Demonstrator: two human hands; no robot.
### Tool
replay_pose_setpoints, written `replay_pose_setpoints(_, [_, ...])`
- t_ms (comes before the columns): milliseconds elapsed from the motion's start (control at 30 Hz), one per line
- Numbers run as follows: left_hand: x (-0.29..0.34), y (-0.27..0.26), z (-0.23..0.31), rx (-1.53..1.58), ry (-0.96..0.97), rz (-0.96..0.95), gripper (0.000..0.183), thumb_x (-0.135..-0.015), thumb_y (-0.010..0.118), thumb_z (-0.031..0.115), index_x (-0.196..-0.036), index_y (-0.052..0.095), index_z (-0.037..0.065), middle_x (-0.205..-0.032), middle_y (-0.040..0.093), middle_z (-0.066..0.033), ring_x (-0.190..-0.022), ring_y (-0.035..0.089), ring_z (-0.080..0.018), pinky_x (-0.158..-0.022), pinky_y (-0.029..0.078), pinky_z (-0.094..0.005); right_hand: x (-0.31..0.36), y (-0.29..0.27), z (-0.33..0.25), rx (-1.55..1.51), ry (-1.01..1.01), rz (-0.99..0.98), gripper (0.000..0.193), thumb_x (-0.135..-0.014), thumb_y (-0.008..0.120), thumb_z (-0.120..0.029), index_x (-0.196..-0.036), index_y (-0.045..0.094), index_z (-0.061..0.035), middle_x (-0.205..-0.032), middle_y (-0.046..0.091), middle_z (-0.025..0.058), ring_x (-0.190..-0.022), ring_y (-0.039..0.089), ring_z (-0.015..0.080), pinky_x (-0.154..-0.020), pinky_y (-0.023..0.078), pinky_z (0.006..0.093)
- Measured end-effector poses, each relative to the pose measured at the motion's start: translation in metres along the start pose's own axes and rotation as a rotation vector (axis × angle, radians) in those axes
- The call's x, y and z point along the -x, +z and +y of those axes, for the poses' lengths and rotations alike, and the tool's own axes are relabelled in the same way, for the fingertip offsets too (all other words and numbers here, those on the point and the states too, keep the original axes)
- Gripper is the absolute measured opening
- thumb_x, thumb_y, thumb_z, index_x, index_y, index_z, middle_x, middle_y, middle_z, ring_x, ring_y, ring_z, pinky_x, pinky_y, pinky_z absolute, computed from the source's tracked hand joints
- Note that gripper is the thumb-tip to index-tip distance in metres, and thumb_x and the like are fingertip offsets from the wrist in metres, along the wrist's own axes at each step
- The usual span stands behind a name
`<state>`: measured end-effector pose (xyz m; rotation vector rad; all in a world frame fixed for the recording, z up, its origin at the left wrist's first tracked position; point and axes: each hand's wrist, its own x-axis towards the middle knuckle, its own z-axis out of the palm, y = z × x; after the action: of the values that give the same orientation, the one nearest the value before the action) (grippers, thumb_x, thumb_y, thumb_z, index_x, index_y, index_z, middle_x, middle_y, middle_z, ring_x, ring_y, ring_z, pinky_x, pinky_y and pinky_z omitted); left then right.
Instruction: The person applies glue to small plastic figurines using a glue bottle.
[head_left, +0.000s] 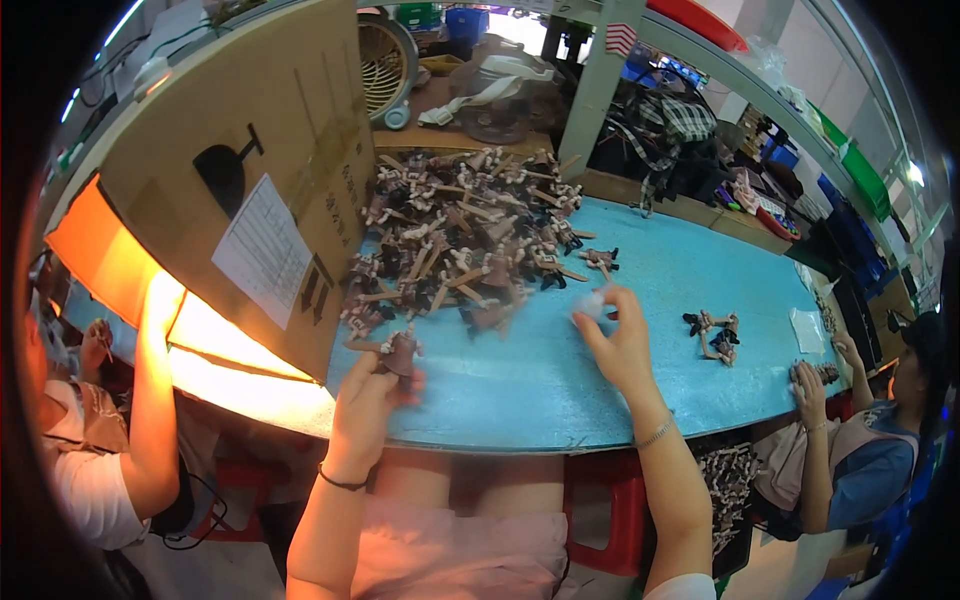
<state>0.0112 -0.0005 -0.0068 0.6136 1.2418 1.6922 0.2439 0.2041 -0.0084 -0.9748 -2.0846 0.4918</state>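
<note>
My left hand [360, 412] is closed around a small brown figurine [401, 352], lifted over the front of the blue tabletop [520, 390]; a tan strip sticks out from its left side. Between the thumb and fingers of my right hand [624, 345] is a small white wad [590, 304], held above the table right of the middle. It looks like tissue or cloth, but I cannot tell which. Beyond both hands lies a big heap of similar brown figurines [470, 225] with tan flat pieces. Several more figurines [716, 336] lie apart to the right of my right hand.
A tall cardboard box wall [260, 150] borders the heap on the left. At the back stand a fan [385, 70] and a metal post [598, 110]. Another person's hand [808, 392] works at the table's right end. At the left, another person's arm [155, 370] shows under orange light.
</note>
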Motion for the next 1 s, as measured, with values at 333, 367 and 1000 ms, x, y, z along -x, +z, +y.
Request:
replay_pose_setpoints(333, [0.021,0.014,0.003,0.229,-0.042,-0.143,0.037,-0.089,0.043,0.007,-0.124,0.041,0.000,-0.111,0.054,-0.0116,-0.082,0.054,-0.0143,-0.070,0.045,-0.0253,0.046,-0.027,-0.084,-0.779,0.225,-0.189,0.026,-0.082,0.063,-0.006,-0.104,0.050,0.0002,-0.094,0.060,0.0086,-0.082,0.058,0.0124,-0.071,0.047,0.0242])
replay_pose_setpoints(367, [0.019,0.014,0.001,0.248,-0.037,-0.196,0.038,-0.089,0.042,0.005,-0.127,0.040,0.000,-0.120,0.051,-0.0099,-0.089,0.055,-0.0144,-0.073,0.045,-0.0251,0.049,-0.025,-0.084,-0.781,0.223,-0.192,0.026,-0.082,0.063,-0.006,-0.104,0.050,0.0002,-0.094,0.060,0.0086,-0.082,0.058,0.0124,-0.071,0.047,0.0242])
replay_pose_setpoints(1000, [0.059,0.029,0.024,-1.018,1.125,-0.004,0.042,-0.065,0.072,-0.002,-0.096,0.046,0.007,-0.101,0.061,-0.0142,-0.082,0.059,-0.0265,-0.072,0.049,-0.0325,0.078,-0.060,-0.147,-0.471,-0.470,0.261,0.049,-0.077,0.062,-0.055,-0.085,0.044,-0.0092,-0.069,0.041,0.0007,-0.056,0.037,0.0134,-0.052,0.027,0.0280])
